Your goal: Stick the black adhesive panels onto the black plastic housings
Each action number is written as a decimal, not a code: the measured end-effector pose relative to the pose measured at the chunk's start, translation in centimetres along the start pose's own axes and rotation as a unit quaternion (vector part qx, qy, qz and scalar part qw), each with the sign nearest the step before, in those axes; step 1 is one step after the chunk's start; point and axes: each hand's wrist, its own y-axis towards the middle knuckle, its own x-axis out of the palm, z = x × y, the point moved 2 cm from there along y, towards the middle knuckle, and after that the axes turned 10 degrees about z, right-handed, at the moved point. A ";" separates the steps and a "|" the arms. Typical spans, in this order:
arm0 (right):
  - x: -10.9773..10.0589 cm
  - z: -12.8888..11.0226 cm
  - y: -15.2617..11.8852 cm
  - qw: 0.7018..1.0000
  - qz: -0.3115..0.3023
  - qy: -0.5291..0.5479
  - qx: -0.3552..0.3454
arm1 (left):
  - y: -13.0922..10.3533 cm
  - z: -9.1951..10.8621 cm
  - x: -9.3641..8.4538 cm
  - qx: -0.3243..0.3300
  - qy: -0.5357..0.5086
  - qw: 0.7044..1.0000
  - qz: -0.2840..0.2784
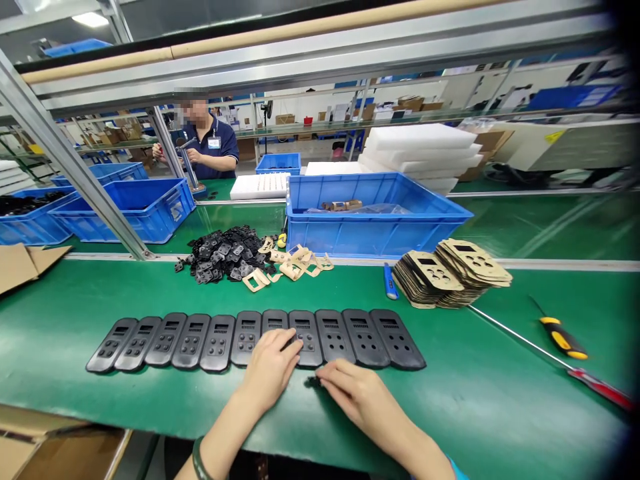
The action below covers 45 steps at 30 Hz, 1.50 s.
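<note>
Several black plastic covers (219, 343) lie side by side in a row on the green tabletop. Those at the left have raised round buttons; the three at the right end (397, 339) show bare holes. My left hand (273, 363) rests over covers in the middle, its fingers close together, and what is under the fingertips is hidden. Just below the row, my right hand (350, 390) pinches small black parts (313, 382) at the tabletop. Behind the row sit a pile of black button pads (225, 253) and some curled tan paper pieces (297, 263).
A large blue bin (375, 233) stands behind, beside stacked tan-edged sheets (425, 277) and a blue cutter (390, 281). At the right lie a yellow-black screwdriver (563, 337) and a long red-handled one (600, 388). A metal post (95, 180) rises at left; a person (215, 143) works beyond.
</note>
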 end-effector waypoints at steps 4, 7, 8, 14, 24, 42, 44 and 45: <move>-1.8 2.4 0.6 0.991 0.114 -0.072 0.010 | 0.9 0.8 0.9 0.040 0.019 0.999 -0.024; -2.0 3.6 0.7 0.985 0.088 -0.146 0.003 | 1.2 0.9 1.2 0.032 0.030 0.998 -0.036; -2.0 3.8 0.6 0.986 0.073 -0.151 0.007 | 1.3 0.9 1.2 0.022 0.027 0.999 -0.035; -1.9 4.7 0.7 0.987 0.082 -0.134 0.024 | 1.2 0.4 1.0 0.000 -0.013 1.000 -0.025; -2.0 4.6 2.0 0.988 0.046 -0.130 0.070 | 1.2 -0.2 0.9 -0.027 -0.055 0.998 -0.022; 5.1 -4.0 3.2 0.999 0.005 0.011 -0.046 | -4.3 -3.5 -6.1 -0.092 0.004 0.990 0.102; 2.8 -1.8 3.1 0.982 0.067 0.141 0.108 | -4.0 -2.9 -5.6 -0.079 -0.001 0.993 0.091; 1.8 -0.6 2.9 0.962 0.091 0.185 0.177 | -3.8 -2.6 -5.2 -0.071 -0.004 0.994 0.083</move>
